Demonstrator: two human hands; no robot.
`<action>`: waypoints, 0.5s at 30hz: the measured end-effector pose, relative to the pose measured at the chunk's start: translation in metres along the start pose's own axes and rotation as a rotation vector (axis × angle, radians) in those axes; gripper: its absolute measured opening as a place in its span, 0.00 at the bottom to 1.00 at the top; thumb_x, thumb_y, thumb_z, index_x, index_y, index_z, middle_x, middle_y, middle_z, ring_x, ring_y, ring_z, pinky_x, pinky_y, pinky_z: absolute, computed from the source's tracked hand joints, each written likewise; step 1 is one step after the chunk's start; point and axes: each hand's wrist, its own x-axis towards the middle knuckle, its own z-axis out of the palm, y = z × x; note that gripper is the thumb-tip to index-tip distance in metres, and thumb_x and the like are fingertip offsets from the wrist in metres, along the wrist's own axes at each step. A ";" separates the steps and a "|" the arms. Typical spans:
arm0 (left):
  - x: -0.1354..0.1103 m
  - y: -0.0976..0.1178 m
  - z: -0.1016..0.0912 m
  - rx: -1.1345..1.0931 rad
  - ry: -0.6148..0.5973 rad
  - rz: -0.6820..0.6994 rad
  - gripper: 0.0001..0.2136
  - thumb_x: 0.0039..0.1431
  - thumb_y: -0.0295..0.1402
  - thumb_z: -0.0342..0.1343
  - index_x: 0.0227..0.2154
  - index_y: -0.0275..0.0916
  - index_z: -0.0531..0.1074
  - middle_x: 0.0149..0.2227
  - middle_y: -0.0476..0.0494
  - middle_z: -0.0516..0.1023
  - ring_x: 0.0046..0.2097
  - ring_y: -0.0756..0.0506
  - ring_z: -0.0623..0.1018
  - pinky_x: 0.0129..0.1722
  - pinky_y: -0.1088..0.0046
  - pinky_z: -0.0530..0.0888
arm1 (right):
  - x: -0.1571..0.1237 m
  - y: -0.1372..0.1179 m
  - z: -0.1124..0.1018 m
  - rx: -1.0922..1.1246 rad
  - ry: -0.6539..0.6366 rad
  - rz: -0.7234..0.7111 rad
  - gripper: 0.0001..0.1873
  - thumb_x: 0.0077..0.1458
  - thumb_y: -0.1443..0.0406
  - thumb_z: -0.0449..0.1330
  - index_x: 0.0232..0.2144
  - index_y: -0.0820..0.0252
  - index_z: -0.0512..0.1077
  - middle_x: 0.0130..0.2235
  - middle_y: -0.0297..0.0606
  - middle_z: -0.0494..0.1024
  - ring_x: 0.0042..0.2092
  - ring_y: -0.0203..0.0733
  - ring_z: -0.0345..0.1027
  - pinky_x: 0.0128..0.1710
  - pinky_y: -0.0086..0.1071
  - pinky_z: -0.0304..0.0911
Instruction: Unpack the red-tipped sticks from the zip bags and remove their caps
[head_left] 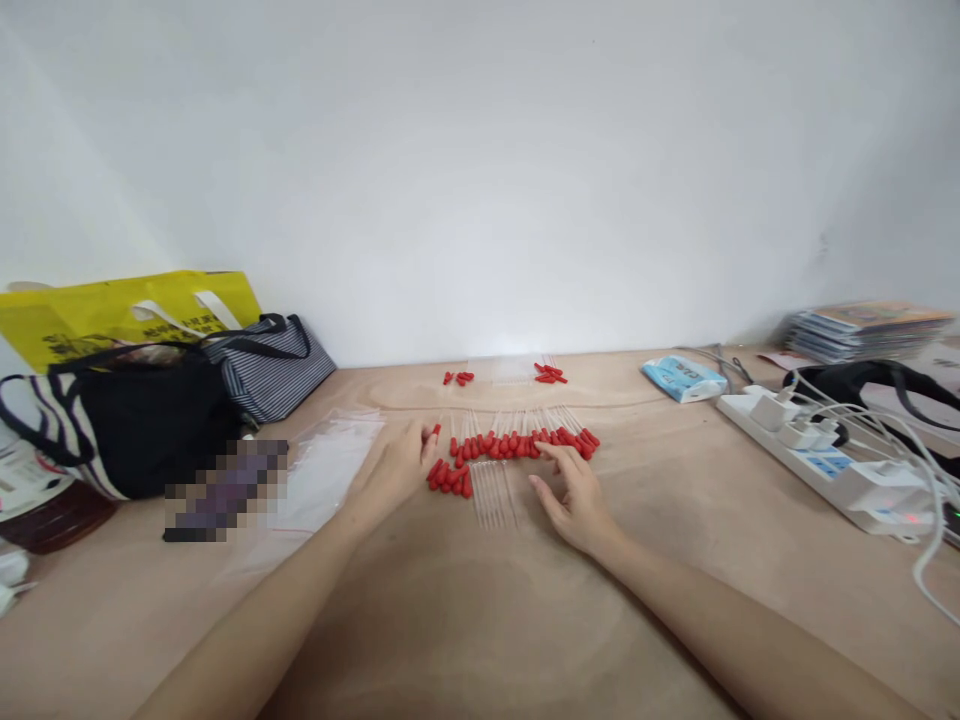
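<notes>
Two hands (pixel 577 502) are counted, and two clusters of red bulbs (pixel 552 375) at the back; the front bulbs (pixel 502 445) are too crowded to be tallied. Three carry bags (pixel 161 425), one blue packet (pixel 684 378) and one power strip (pixel 825 463) are shown.

White wall (pixel 480 180) behind brown tabletop (pixel 480 620)

Pixels blur the flat, dark purplish object (pixel 225 493); the left edge cuts the yellow printed bag (pixel 112 308). The thin, clear sticks (pixel 491 497) have tips too small to tell.
</notes>
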 end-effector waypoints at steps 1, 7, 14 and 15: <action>-0.008 0.003 0.002 -0.028 0.007 0.080 0.08 0.57 0.33 0.41 0.28 0.38 0.64 0.27 0.48 0.71 0.29 0.49 0.71 0.29 0.75 0.65 | 0.000 0.000 0.000 -0.016 0.050 -0.032 0.22 0.53 0.62 0.51 0.51 0.61 0.60 0.42 0.46 0.69 0.43 0.45 0.64 0.40 0.39 0.61; -0.041 0.020 0.028 -0.056 0.103 0.526 0.09 0.60 0.30 0.40 0.27 0.38 0.63 0.27 0.47 0.71 0.28 0.49 0.72 0.29 0.75 0.69 | 0.001 -0.008 -0.007 -0.233 0.069 -0.315 0.26 0.52 0.60 0.55 0.53 0.55 0.58 0.52 0.45 0.63 0.53 0.48 0.55 0.51 0.46 0.52; -0.050 0.032 0.038 -0.061 0.334 0.798 0.08 0.60 0.27 0.42 0.26 0.37 0.62 0.27 0.46 0.70 0.30 0.50 0.72 0.32 0.76 0.71 | 0.003 -0.012 -0.003 -0.264 -0.035 -0.464 0.09 0.54 0.64 0.54 0.39 0.53 0.71 0.29 0.31 0.76 0.39 0.39 0.64 0.55 0.48 0.38; -0.051 0.032 0.038 -0.079 0.333 0.791 0.08 0.60 0.27 0.43 0.27 0.37 0.63 0.27 0.46 0.71 0.30 0.50 0.72 0.33 0.76 0.71 | 0.003 -0.012 -0.001 -0.267 -0.031 -0.466 0.09 0.54 0.64 0.54 0.38 0.54 0.71 0.26 0.30 0.75 0.36 0.37 0.64 0.54 0.48 0.39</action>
